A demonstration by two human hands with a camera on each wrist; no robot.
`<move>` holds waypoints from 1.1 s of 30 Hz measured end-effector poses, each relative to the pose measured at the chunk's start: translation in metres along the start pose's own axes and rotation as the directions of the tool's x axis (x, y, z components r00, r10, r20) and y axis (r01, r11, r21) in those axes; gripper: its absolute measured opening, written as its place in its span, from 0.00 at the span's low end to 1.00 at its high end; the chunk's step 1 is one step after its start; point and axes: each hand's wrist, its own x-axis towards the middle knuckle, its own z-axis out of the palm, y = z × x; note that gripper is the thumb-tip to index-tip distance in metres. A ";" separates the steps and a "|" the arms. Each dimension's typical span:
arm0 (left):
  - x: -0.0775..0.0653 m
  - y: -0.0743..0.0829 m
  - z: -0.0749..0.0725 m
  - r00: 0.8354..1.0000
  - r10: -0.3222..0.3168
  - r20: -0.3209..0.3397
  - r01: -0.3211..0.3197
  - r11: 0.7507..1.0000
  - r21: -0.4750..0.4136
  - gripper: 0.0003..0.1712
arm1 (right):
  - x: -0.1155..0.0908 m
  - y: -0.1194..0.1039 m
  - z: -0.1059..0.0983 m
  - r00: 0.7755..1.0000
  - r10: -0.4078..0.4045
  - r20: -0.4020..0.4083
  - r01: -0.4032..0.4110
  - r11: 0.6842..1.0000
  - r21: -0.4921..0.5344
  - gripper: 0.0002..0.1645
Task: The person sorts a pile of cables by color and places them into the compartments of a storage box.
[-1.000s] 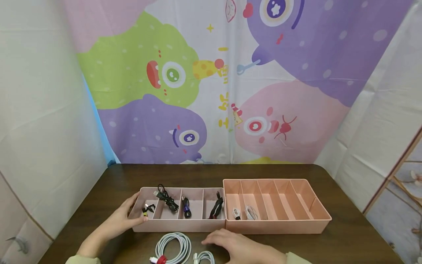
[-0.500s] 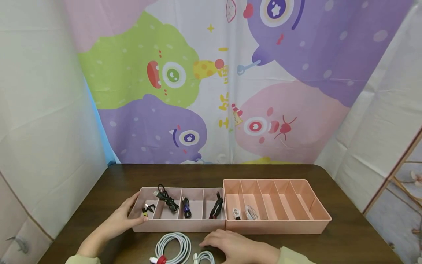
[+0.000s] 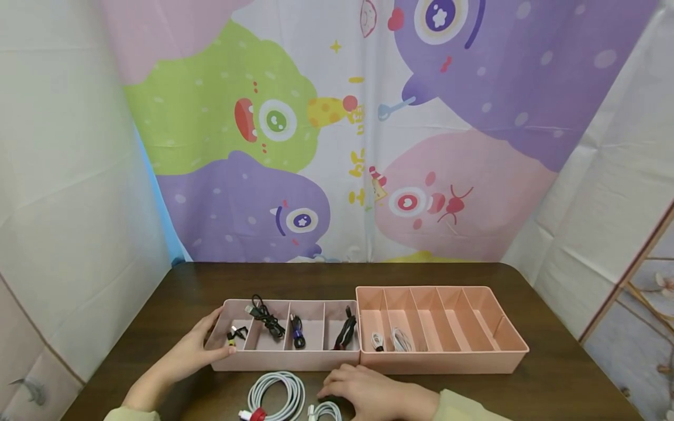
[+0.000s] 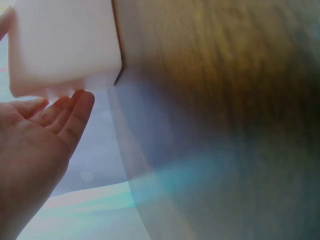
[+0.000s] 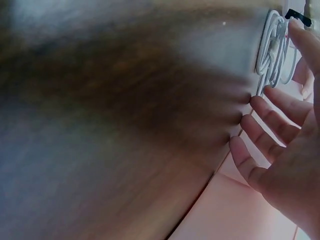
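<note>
In the head view my left hand (image 3: 192,348) holds the left end of a pale mauve divided box (image 3: 284,360), thumb at its front and fingers at the far side. Its compartments hold a black coiled cable (image 3: 267,320), a cable with a purple tie (image 3: 297,332), another black cable (image 3: 345,330) and small black pieces (image 3: 237,333). My right hand (image 3: 371,392) rests low on the table, fingers spread and slightly bent, beside a small coiled white cable (image 3: 326,410). In the right wrist view its thumb is near that cable (image 5: 272,52) and a black strip (image 5: 298,18).
A peach divided box (image 3: 442,362) adjoins the mauve one on the right, with two white cables (image 3: 401,339) in its left compartments. A larger white coil (image 3: 279,393) with a red tie lies in front. A printed curtain (image 3: 347,234) hangs behind the dark table (image 3: 284,280).
My right hand has slid slightly left, closer to the small white cable, and a dark patch now shows beneath its fingers. The left hand and both boxes have stayed put.
</note>
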 end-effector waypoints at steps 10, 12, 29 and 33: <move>0.000 0.000 -0.001 1.000 -0.002 -0.001 0.002 1.000 0.005 0.55 | 0.004 -0.004 0.003 0.999 -0.025 -0.025 0.023 0.998 -0.066 0.26; 0.000 0.000 0.000 1.000 0.000 -0.003 0.000 1.000 0.006 0.55 | 0.004 -0.004 0.003 0.999 -0.031 -0.037 0.028 0.996 -0.082 0.25; 0.000 0.000 0.000 1.000 -0.011 0.007 0.011 1.000 0.013 0.56 | -0.001 -0.002 0.001 0.999 -0.043 -0.031 0.043 0.999 0.008 0.17; 0.000 0.000 -0.001 1.000 -0.010 0.009 0.010 1.000 0.010 0.56 | -0.002 0.000 0.000 0.999 -0.038 -0.031 0.039 0.999 0.024 0.18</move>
